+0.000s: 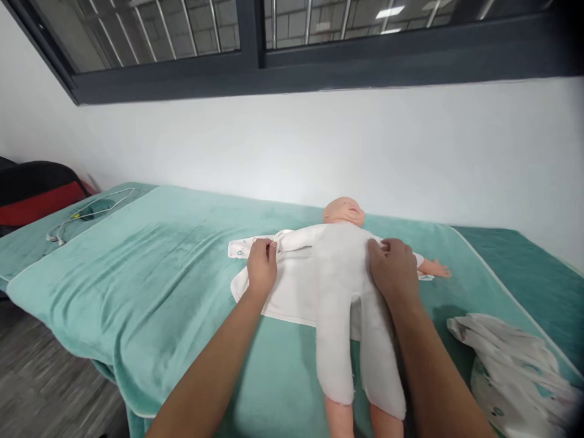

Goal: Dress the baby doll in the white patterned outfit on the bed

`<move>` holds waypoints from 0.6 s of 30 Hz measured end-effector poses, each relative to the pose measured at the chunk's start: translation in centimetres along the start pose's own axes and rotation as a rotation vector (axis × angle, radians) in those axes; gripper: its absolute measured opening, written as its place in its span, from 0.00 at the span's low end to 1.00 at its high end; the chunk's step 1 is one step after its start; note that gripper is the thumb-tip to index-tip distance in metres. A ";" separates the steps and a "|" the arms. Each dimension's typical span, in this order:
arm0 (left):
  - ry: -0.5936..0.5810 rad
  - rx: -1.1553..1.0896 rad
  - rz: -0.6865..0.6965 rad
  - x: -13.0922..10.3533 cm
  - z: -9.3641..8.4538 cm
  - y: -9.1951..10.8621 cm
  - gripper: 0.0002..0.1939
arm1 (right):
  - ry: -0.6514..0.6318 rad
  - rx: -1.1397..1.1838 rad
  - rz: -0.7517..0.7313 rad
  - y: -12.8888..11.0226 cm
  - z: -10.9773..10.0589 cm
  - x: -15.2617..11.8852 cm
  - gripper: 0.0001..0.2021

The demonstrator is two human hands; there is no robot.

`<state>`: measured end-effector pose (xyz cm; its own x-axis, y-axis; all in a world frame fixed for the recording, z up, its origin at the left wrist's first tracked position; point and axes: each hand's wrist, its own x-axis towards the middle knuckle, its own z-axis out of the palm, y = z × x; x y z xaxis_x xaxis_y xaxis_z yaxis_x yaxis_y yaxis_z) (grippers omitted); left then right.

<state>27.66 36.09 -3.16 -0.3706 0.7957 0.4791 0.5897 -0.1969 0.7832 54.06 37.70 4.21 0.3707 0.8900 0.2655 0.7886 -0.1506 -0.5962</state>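
Pinched by my left hand [262, 266]: one white garment [294, 289]. Right hand [393, 267] touches one cloth-bodied doll [338, 261]; its grip I cannot tell.

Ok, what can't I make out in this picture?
Head view:
- Feet of the white cloth-bodied, pink-limbed doll: cut off by the bottom edge.
- Doll's hand near the left hand: hidden around that hand and the spread white fabric garment.
- Right hand's fingertips: hidden behind its knuckles.
- Crumpled white printed cloth: bottom edge crops it.
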 end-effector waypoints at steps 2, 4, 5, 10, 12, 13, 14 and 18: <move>0.002 -0.012 -0.007 -0.2 -0.1 0.3 0.10 | -0.088 0.051 0.084 1.5 -0.5 -0.3 0.21; 0.006 0.000 -0.017 -0.2 -0.2 0.5 0.10 | -0.149 0.082 0.091 2.0 -0.8 -0.5 0.20; 0.010 0.003 -0.020 -0.3 -0.2 0.6 0.10 | -0.149 0.091 0.083 2.1 -0.8 -0.6 0.19; -0.035 -0.051 -0.114 0.2 -0.1 2.1 0.10 | -0.176 0.146 0.144 2.6 -0.6 -0.4 0.16; -0.062 -0.041 -0.180 0.6 0.1 3.2 0.10 | -0.222 0.272 0.176 3.1 -0.1 -0.2 0.16; -0.074 -0.030 -0.207 0.9 0.2 3.7 0.09 | -0.241 0.371 0.191 3.3 0.2 -0.2 0.18; -0.090 -0.021 -0.229 1.2 0.4 4.2 0.09 | -0.257 0.483 0.204 3.5 0.5 -0.2 0.20; -0.169 -0.070 -0.293 2.6 1.2 5.7 0.07 | -0.329 0.851 0.187 3.5 1.5 -0.6 0.27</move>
<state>30.97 37.71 2.05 -0.3895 0.9066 0.1625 0.4228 0.0192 0.9060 55.89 37.26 0.83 0.1950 0.9799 -0.0417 0.0567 -0.0537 -0.9969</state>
